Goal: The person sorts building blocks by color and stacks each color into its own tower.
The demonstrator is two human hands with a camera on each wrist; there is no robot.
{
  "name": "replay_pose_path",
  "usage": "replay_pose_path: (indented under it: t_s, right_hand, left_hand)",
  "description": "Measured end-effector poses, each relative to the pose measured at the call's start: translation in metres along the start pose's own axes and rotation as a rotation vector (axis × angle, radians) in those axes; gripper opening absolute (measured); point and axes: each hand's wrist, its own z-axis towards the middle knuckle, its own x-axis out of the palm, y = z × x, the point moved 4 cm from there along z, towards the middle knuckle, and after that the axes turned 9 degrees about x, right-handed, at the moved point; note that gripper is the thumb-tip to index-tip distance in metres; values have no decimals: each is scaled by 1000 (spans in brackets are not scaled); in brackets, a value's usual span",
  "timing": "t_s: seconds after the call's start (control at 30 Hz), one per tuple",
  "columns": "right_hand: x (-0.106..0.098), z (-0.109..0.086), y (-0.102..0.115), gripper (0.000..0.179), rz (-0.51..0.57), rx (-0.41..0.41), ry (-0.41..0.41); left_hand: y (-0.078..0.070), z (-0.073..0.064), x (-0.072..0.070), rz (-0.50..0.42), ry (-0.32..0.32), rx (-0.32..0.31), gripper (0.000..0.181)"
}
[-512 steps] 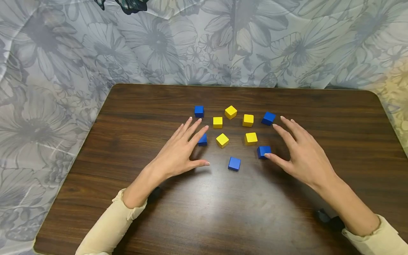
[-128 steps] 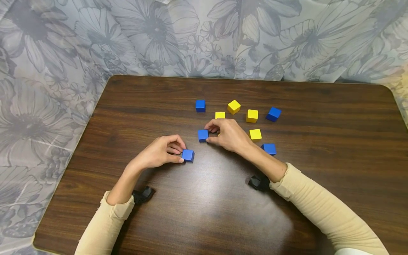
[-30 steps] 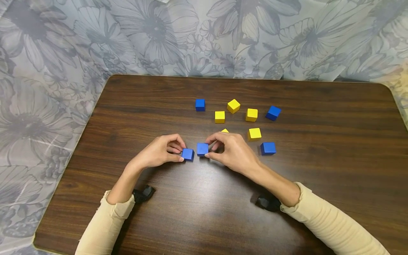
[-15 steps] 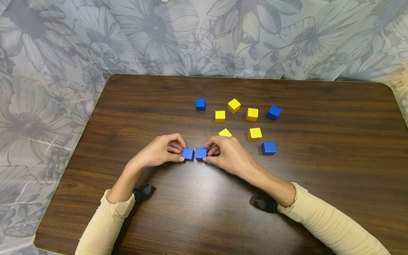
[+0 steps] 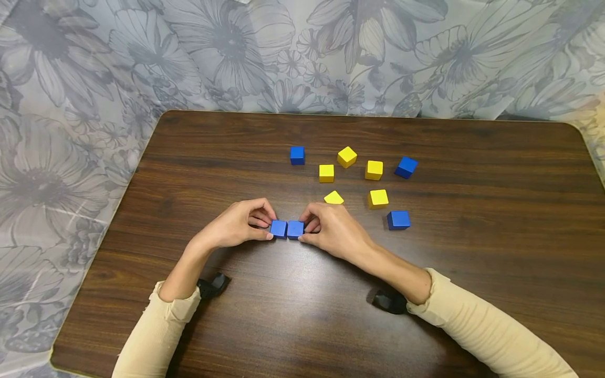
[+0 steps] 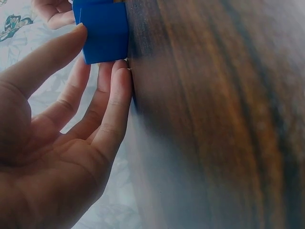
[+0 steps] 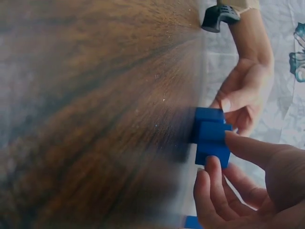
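Observation:
Two blue cubes sit side by side on the brown wooden table, their facing sides touching or almost so. My left hand pinches the left blue cube between thumb and fingers. From the other side, my right hand holds the right blue cube by thumb and fingertips. In the left wrist view the left hand's thumb lies on a blue cube. The right wrist view has both hands at the pair, with the right hand's cube nearer.
Behind the hands lie loose cubes: yellow ones, and blue ones. Another yellow cube is partly hidden by the right hand. A floral cloth hangs beyond the table.
The hands were spread open at first. Later each took a blue cube. Over the last second the right hand slid its cube leftward against the left hand's cube; the left hand stayed still.

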Motion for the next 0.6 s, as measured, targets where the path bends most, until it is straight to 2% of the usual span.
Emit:
replay_pose_path:
  t_s: [0.6]
  right_hand:
    - [5, 4, 1, 27, -10, 29, 29]
  left_hand:
    - [1, 1, 0, 9, -3, 8, 32]
